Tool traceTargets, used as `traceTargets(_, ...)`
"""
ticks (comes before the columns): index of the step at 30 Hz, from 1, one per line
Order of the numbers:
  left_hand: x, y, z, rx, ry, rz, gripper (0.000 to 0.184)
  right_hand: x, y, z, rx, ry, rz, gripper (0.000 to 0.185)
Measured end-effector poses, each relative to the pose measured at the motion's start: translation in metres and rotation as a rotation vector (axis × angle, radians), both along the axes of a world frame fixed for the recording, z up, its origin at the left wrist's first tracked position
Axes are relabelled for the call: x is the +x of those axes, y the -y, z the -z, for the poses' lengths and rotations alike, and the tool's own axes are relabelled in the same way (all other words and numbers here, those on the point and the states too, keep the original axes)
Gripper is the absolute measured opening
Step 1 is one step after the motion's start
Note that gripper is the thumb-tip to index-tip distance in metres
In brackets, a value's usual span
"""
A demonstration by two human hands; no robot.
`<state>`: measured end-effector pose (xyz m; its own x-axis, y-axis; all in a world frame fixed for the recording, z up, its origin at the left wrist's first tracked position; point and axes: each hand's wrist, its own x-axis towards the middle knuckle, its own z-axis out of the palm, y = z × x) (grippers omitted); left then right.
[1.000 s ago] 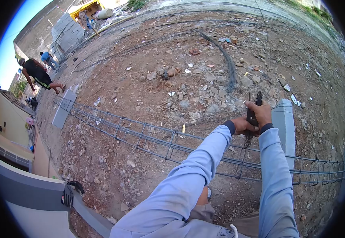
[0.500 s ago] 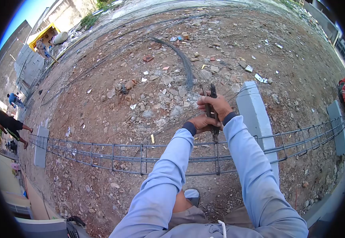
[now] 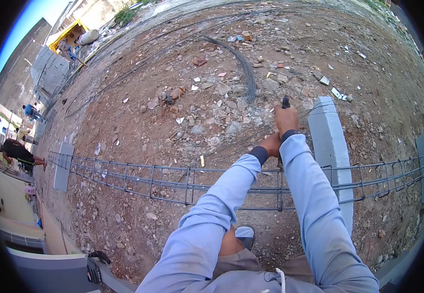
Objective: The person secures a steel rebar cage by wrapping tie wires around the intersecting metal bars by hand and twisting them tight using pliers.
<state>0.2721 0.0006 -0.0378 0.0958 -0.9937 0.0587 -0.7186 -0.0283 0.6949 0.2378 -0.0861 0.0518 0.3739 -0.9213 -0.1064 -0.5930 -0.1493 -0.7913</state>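
Note:
My right hand (image 3: 287,118) is wrapped around the handles of dark metal pincers (image 3: 285,102), with one handle end showing above the fist. Just below and to the left, my left hand (image 3: 271,144) is closed at the lower part of the same pincers, its fingers partly hidden. The pincers' jaws are mostly covered by my hands and right sleeve, near the top bar of a long rebar cage (image 3: 163,183). A stirrup (image 3: 280,191) of the cage crosses between my forearms. Whether the jaws grip a wire cannot be seen.
Pale blocks (image 3: 329,132) (image 3: 63,168) (image 3: 423,166) support the cage. A bundle of thin wire (image 3: 243,66) lies on the rubble-strewn ground, with long rods (image 3: 173,31) beyond. A person in dark clothes (image 3: 19,150) bends near the cage's left end; others stand farther back.
My right hand has closed around the handles, which were spread apart before, and both hands have shifted slightly right in view. The camera has turned a little left.

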Motion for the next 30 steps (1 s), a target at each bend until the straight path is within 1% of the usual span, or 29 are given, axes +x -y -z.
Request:
traceTargets(2,-0.023,-0.001,-0.017,0.106,-0.135,-0.307,0.044,-0.011,-0.012,-0.021,-0.025,-0.007,0.075,0.065)
traceTargets(4,-0.03,-0.004,-0.037,0.114,-0.227,-0.342,0.045,-0.02,-0.019,-0.022,-0.107,0.027,0.076,0.065)
traceTargets(5,-0.028,-0.002,-0.042,0.133,-0.346,-0.275,0.037,-0.028,-0.02,-0.022,-0.148,0.04,0.085,0.065)
traceTargets(8,-0.016,-0.007,-0.037,0.226,-0.962,-0.154,0.027,-0.053,-0.014,-0.026,0.018,0.223,-0.177,0.056)
traceTargets(9,-0.015,-0.013,-0.052,0.249,-1.115,-0.112,0.027,-0.058,-0.01,-0.027,0.073,0.278,-0.266,0.052)
traceTargets(12,-0.015,-0.018,-0.058,0.154,-1.255,0.037,0.03,-0.066,-0.008,-0.029,0.448,0.475,-0.361,0.043)
traceTargets(14,-0.005,-0.02,-0.055,0.221,-1.221,0.047,0.031,-0.063,-0.001,-0.03,0.744,0.573,-0.514,0.039)
traceTargets(16,-0.007,-0.019,-0.053,0.27,-1.242,0.086,0.032,-0.07,0.012,-0.034,1.01,0.617,-0.632,0.035)
traceTargets(17,-0.012,-0.023,-0.066,0.262,-1.259,0.066,0.032,-0.071,0.015,-0.039,0.994,0.604,-0.68,0.035)
traceTargets(18,-0.012,-0.02,-0.065,0.306,-1.249,0.099,0.034,-0.071,0.025,-0.036,0.962,0.549,-0.83,0.047)
traceTargets(19,-0.009,-0.016,-0.057,0.298,-1.287,0.152,0.036,-0.071,0.027,-0.037,0.98,0.562,-0.834,0.049)
traceTargets(20,-0.013,-0.018,-0.066,0.344,-1.29,0.084,0.037,-0.069,0.026,-0.042,0.988,0.584,-0.864,0.05)
traceTargets(21,-0.012,-0.019,-0.068,0.307,-1.282,0.078,0.038,-0.071,0.024,-0.047,0.992,0.594,-0.863,0.052)
traceTargets(22,-0.017,-0.024,-0.08,0.311,-1.318,0.039,0.037,-0.068,0.023,-0.052,0.995,0.605,-0.877,0.054)
traceTargets(24,-0.015,-0.021,-0.076,0.335,-1.328,0.061,0.034,-0.064,0.021,-0.043,1.027,0.66,-0.806,0.047)
traceTargets(26,-0.014,-0.021,-0.075,0.351,-1.302,0.011,0.033,-0.059,0.018,-0.034,1.106,0.693,-0.743,0.041)
traceTargets(27,-0.014,-0.023,-0.076,0.359,-1.291,-0.018,0.033,-0.058,0.011,-0.039,1.12,0.686,-0.615,0.027)
traceTargets(30,-0.012,-0.02,-0.072,0.414,-1.262,-0.018,0.036,-0.051,0.008,-0.038,0.959,0.656,-0.513,0.025)
